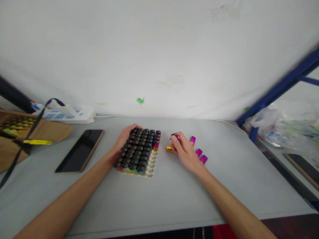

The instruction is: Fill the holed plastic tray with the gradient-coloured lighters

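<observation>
A white tray [151,169] with round pockets stands on the table, packed with upright lighters [136,149] that have black tops and coloured bodies. Bare pockets show along part of its right column. My left hand [124,136] is curled around the tray's far left side, its fingers partly hidden behind the lighters. To the right of the tray, my right hand [183,149] is closed on a purple lighter [175,135] with a dark top. A yellow piece [169,149] lies beside those fingers. Three purple lighters [198,152] rest on the table just right of that hand.
A dark phone [81,151] lies left of the tray. Further left are an open brown carton [50,129] with yellow-and-black items, a black strap [18,154] and a white power strip [74,114]. A blue frame [276,89] and plastic bags [276,119] stand right. A white wall closes the back.
</observation>
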The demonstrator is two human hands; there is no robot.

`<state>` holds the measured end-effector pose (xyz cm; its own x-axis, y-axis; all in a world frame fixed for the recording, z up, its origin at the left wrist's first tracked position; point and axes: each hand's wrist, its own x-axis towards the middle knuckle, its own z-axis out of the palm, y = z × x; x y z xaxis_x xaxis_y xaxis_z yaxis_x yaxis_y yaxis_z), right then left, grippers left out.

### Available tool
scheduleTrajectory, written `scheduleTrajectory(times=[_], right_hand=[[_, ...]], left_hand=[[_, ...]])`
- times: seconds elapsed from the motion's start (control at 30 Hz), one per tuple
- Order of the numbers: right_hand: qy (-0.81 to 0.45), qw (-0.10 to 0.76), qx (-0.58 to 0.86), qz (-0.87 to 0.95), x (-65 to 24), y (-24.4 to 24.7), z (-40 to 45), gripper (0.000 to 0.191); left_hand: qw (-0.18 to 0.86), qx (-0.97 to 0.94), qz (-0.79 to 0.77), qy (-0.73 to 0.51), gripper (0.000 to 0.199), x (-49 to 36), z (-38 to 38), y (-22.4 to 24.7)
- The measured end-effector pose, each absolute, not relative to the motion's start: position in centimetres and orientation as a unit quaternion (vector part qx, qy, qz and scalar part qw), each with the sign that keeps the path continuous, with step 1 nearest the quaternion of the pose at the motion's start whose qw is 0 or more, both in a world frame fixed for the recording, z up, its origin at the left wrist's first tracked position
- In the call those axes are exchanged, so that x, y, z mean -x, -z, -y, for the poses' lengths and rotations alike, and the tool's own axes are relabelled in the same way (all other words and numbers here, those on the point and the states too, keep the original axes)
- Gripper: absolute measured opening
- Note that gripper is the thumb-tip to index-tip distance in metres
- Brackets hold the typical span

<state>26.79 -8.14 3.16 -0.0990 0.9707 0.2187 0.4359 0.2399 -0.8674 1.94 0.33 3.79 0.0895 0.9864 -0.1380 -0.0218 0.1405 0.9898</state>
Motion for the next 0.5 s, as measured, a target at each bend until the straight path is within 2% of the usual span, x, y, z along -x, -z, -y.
scheduleTrajectory(times=[0.2,0.33,0.5], right_hand=[[-0.169,0.399,0.481,0.762,-25.8,-4.5,8.9,0.035],[-0.189,0.389,0.512,0.742,-25.0,-4.2,9.2,0.044],[-0.234,0.358,0.493,0.758,-24.8,-3.4,9.0,0.035]], left_hand=[[0.556,-0.489,-0.501,-0.449,0.031,-2.0,-0.5,-3.6],[0.543,-0.496,-0.497,-0.46,0.028,-2.3,-0.3,-3.9],[0.553,-0.507,-0.477,-0.458,0.029,-2.3,-0.3,-3.5]])
